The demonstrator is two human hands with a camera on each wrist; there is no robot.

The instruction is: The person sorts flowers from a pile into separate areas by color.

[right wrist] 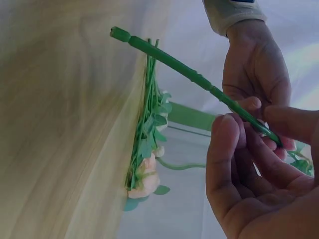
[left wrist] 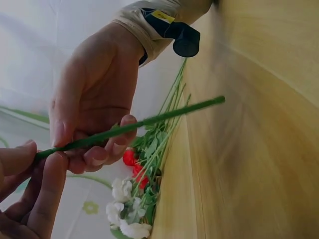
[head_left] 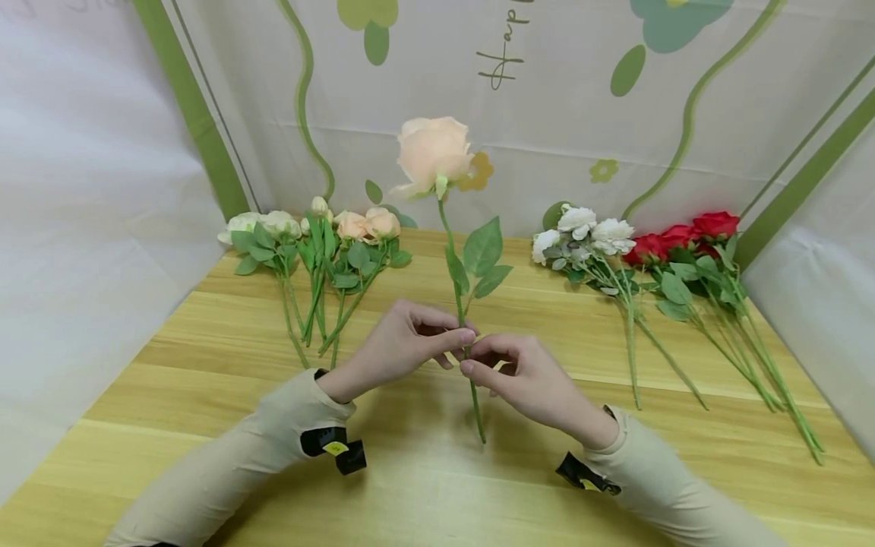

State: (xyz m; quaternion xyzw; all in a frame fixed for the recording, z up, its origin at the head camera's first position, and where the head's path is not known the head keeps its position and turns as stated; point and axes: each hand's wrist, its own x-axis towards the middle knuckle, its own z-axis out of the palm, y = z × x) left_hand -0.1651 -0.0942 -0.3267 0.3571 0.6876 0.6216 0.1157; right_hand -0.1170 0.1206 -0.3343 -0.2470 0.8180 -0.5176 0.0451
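Note:
A peach rose (head_left: 434, 156) with a green stem and a few leaves stands upright above the middle of the table. My left hand (head_left: 393, 342) pinches its stem between thumb and fingers, below the leaves. Just beneath, my right hand (head_left: 529, 380) also holds the stem, its thumb and fingertips close to the left hand's. The lower stem (left wrist: 174, 113) juts out below both hands in the left wrist view. In the right wrist view, the right hand's fingers (right wrist: 223, 144) lie curled around the stem, and the left hand (right wrist: 256, 69) appears behind it.
White-green flowers (head_left: 280, 224) and peach roses (head_left: 381, 223) lie at the table's back left. White flowers (head_left: 611, 237) and red roses (head_left: 715, 225) lie at the right, stems toward the front. A printed curtain (head_left: 519, 114) hangs behind the wooden table (head_left: 437, 494).

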